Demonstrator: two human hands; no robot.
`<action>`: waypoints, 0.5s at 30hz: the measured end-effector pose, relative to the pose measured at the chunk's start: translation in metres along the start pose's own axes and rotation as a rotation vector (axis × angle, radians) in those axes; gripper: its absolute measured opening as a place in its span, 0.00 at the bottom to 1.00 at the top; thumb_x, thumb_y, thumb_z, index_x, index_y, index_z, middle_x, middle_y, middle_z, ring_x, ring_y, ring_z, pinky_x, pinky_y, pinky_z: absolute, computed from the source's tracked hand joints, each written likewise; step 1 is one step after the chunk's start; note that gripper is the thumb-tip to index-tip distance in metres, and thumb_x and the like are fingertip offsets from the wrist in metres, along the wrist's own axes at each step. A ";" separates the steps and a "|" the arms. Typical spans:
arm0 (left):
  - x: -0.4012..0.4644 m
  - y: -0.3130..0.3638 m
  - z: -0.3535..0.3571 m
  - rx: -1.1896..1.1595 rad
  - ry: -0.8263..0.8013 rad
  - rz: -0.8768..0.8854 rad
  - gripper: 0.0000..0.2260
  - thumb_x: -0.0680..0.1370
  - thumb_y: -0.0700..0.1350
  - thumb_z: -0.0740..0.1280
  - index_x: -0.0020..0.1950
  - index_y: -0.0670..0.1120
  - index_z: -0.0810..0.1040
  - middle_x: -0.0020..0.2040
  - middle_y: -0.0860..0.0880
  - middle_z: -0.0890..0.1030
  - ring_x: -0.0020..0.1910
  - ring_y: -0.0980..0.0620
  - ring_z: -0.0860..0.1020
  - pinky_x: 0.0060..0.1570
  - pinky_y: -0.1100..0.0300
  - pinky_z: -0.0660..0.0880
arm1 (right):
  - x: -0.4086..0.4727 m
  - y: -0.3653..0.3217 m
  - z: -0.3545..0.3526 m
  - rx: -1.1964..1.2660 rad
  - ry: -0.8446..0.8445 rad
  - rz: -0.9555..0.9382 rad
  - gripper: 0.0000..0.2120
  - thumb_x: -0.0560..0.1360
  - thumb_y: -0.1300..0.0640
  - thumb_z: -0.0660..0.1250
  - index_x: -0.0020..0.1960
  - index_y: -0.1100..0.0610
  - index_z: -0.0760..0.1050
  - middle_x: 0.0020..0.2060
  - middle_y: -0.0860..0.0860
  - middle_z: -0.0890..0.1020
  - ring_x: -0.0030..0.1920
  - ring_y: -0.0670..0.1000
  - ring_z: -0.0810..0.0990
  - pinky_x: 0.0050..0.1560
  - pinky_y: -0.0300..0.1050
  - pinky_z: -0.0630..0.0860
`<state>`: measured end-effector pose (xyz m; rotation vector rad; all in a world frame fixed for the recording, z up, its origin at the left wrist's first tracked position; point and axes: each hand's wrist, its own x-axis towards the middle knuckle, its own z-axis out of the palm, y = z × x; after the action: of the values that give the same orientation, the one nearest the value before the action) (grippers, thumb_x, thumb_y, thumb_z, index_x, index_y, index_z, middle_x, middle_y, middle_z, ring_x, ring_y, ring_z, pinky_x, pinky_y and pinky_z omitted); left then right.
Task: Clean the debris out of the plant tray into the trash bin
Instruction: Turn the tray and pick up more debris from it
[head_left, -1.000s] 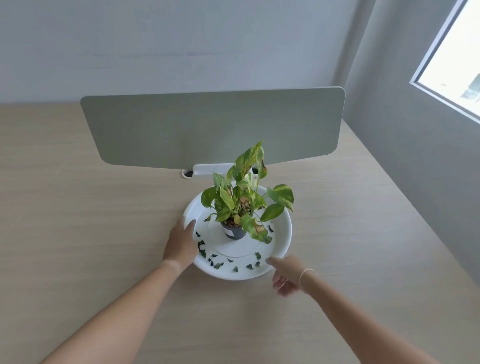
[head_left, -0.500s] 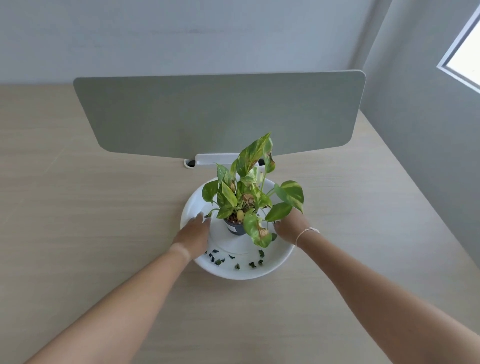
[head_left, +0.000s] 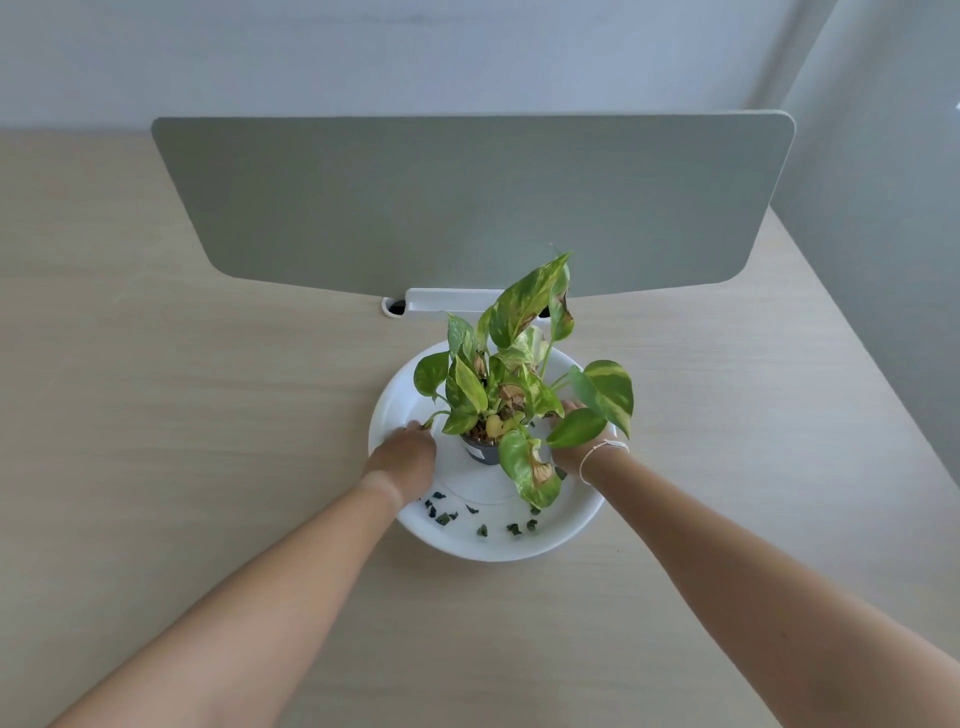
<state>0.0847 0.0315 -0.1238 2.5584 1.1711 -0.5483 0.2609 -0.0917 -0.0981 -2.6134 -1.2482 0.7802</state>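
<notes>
I have both hands in the white tray (head_left: 582, 525) on the desk (head_left: 208, 415), either side of the small potted plant (head_left: 511, 395). My left hand (head_left: 402, 457) is loosely curled, fingers apart, clamped on nothing. Leaves hide the fingers of my right hand (head_left: 569, 447), so I cannot tell its grip. Dark leaf scraps (head_left: 441, 517) lie along the tray's near side. I judge the plant light but top-heavy with floppy stems: grip the dark pot (head_left: 480, 453), not the foliage.
</notes>
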 end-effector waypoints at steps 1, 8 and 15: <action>-0.002 0.000 0.000 -0.011 0.010 -0.006 0.17 0.76 0.32 0.55 0.63 0.38 0.74 0.66 0.41 0.72 0.64 0.42 0.72 0.62 0.52 0.73 | -0.001 0.000 0.002 0.013 0.016 0.014 0.15 0.81 0.60 0.54 0.66 0.60 0.70 0.55 0.55 0.78 0.62 0.55 0.74 0.53 0.40 0.68; -0.017 0.007 0.003 -0.146 0.046 -0.057 0.13 0.78 0.34 0.54 0.54 0.35 0.77 0.58 0.40 0.75 0.54 0.41 0.77 0.54 0.54 0.75 | -0.019 -0.005 0.006 0.005 0.006 0.083 0.14 0.80 0.63 0.54 0.62 0.61 0.71 0.61 0.56 0.75 0.63 0.55 0.72 0.62 0.43 0.67; -0.035 0.016 0.004 -0.238 0.006 -0.047 0.10 0.76 0.35 0.58 0.53 0.35 0.76 0.56 0.40 0.74 0.52 0.40 0.76 0.49 0.56 0.73 | -0.029 -0.004 0.028 -0.021 -0.075 0.070 0.13 0.75 0.58 0.59 0.56 0.60 0.76 0.54 0.56 0.79 0.54 0.57 0.78 0.52 0.46 0.74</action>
<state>0.0751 -0.0038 -0.1102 2.3384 1.2219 -0.3860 0.2287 -0.1139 -0.1093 -2.6814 -1.1954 0.8902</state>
